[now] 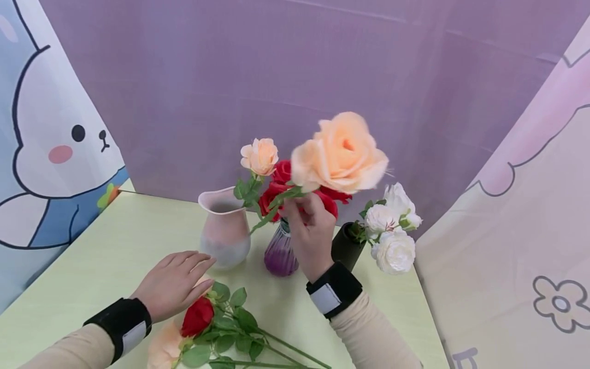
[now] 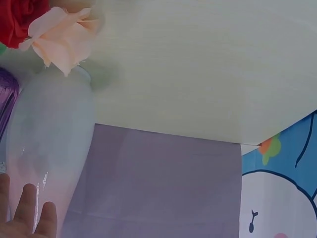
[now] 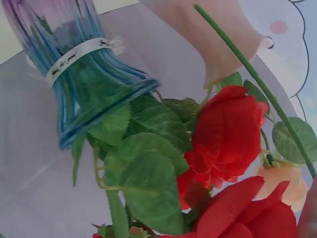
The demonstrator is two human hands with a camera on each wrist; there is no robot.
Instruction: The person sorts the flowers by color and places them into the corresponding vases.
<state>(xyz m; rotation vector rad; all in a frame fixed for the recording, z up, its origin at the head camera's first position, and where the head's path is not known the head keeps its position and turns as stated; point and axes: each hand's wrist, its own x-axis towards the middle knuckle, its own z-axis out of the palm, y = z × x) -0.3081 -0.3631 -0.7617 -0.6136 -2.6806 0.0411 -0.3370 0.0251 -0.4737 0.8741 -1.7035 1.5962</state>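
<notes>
My right hand (image 1: 312, 230) pinches a large peach rose (image 1: 343, 154) by its green stem (image 3: 247, 67), just under the bloom. The stem's lower end slants toward the pink-and-white vase (image 1: 224, 230). A smaller peach rose (image 1: 259, 156) shows beside it, and I cannot tell whether both share one stem. Behind the hand, red roses (image 3: 228, 131) fill the purple-blue glass vase (image 3: 81, 69). My left hand (image 1: 177, 284), fingers extended and holding nothing, hovers over the loose flowers in front of the pink-and-white vase. In the left wrist view its fingertips (image 2: 27, 206) appear before that vase.
A loose red rose (image 1: 198, 316) and a peach rose (image 1: 166, 346) lie on the pale table (image 1: 92, 266), stems pointing right. A dark vase (image 1: 348, 245) with white flowers (image 1: 394, 251) stands at right. A purple cloth (image 1: 207, 77) hangs behind.
</notes>
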